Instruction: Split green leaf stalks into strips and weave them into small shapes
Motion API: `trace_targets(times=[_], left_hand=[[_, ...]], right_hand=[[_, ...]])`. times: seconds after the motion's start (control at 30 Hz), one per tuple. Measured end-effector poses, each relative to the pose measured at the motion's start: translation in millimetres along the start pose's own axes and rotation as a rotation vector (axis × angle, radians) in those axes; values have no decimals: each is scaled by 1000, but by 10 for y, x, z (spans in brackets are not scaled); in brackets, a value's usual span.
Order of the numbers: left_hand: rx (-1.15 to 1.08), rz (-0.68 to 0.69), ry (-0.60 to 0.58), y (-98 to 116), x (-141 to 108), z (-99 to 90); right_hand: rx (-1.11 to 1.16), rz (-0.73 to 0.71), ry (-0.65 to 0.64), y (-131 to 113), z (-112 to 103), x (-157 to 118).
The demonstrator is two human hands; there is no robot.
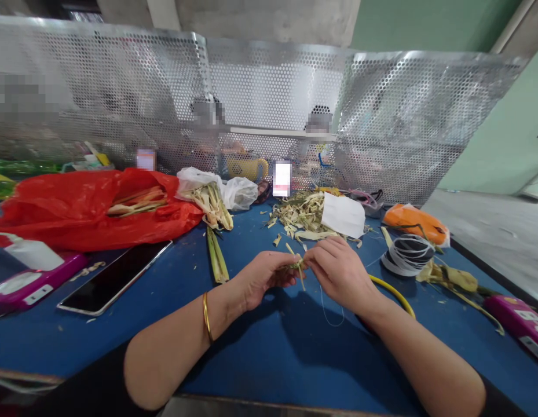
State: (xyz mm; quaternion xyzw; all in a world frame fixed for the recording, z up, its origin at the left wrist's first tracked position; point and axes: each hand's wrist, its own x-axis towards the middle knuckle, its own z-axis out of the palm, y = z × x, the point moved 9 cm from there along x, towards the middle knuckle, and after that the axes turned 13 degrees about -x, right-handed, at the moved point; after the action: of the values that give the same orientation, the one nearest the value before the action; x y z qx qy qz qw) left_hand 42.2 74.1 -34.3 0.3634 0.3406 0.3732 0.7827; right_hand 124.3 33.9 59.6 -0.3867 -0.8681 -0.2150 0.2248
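Observation:
My left hand [262, 281], a gold bangle on its wrist, is closed on a small bundle of pale green dried leaf strips [300, 275], with thin ends sticking out above and below the fingers. My right hand [340, 275] meets it from the right, its thumb and fingers pinched together at the bundle's edge. What lies inside that pinch is too small to make out. A fine clear thread [332, 324] hangs in a loop below the right hand. Just beyond both hands lies a heap of dried leaf scraps [299, 213], partly covered by a white sheet [344, 214].
On the blue table [269, 359] lie a red plastic bag [77, 202] of husks, a phone [116, 278], purple power strips [38, 289], green stalks [216, 258], a spool of white cord [407, 256] and an orange packet [416, 225]. A perforated metal screen [273, 75] stands behind.

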Motion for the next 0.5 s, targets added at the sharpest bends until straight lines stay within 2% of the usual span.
trace_targets(times=[0.23,0.37,0.5], left_hand=[[129,72,68,63,0,-9],[174,90,60,75,5,20],[173,149,89,131,6,2]], right_hand=[[-14,2,-30,5,41,-10],[-5,2,-59,-9,61,-13],[148,98,-56,49,58,-23]])
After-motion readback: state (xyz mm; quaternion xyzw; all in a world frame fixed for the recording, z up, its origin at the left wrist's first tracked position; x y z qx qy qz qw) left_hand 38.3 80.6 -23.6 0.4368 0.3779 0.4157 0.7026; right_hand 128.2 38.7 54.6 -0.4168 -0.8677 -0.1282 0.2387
